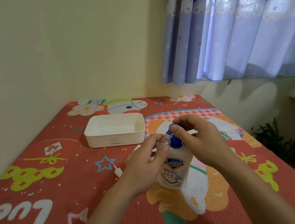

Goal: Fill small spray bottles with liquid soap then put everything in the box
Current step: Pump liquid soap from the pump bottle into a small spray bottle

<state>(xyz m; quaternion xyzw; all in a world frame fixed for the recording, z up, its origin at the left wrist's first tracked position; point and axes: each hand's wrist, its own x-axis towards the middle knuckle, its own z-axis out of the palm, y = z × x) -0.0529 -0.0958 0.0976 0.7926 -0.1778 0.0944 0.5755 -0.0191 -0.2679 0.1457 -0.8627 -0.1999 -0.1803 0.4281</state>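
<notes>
- Both forearms come in from the near edge of the bed, which is covered by a soft patterned sheet; a tall bottle stands less surely on that yielding surface than on a hard top.
- Left hand, near the middle of the bed, has its fingers curled round a small clear spray bottle, holding its open neck up against the spout of the soap bottle. The neck looks narrow, so if the hand drifts, soap would likely run down the outside and onto the sheet.
- Right hand sits over the blue pump head, fingers bent round it and thumb on the front. A hard press could send soap past the small opening, or tip the soap bottle, since nothing steadies its body.
- Left of the left hand, a white spray cap with its dip tube lies loose on the sheet. It looks light enough to roll or be knocked by a forearm.
- Just beyond that hand something pale lies partly hidden; I cannot tell what it is.
- Farther back, toward the wall, the white box stands open, well apart from the pouring. Soapy, slippery fingers could fumble the bottles on the way there.
</notes>
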